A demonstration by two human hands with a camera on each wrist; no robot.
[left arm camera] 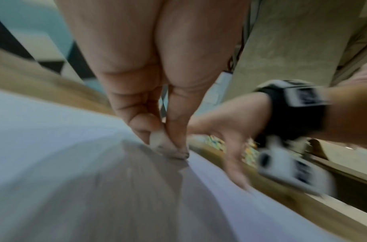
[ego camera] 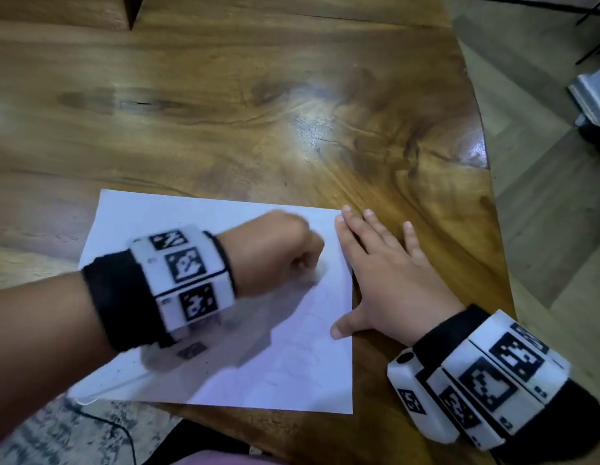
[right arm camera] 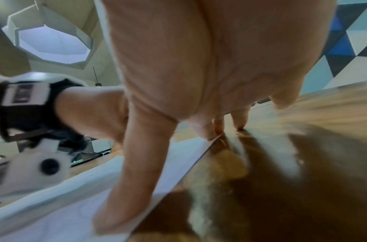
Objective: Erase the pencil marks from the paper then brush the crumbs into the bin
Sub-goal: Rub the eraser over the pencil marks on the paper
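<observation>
Your left hand [ego camera: 278,250] is pinching the eraser [left arm camera: 160,144], rubbing the paper [ego camera: 292,364]; right fingers [ego camera: 365,229] are lying flat, apart. You're mid-erasing; brushing crumbs comes afterwards.

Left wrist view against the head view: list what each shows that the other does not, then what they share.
Only the left wrist view shows the eraser itself, pinched in the left hand's grip with its tip on the paper. Only the head view shows the whole sheet, the faint pencil marks left on it, and the right hand's fingers lying mostly on the wooden table. Both show the left hand over the paper and the right hand spread flat at the sheet's right edge. No bin appears in either.
</observation>
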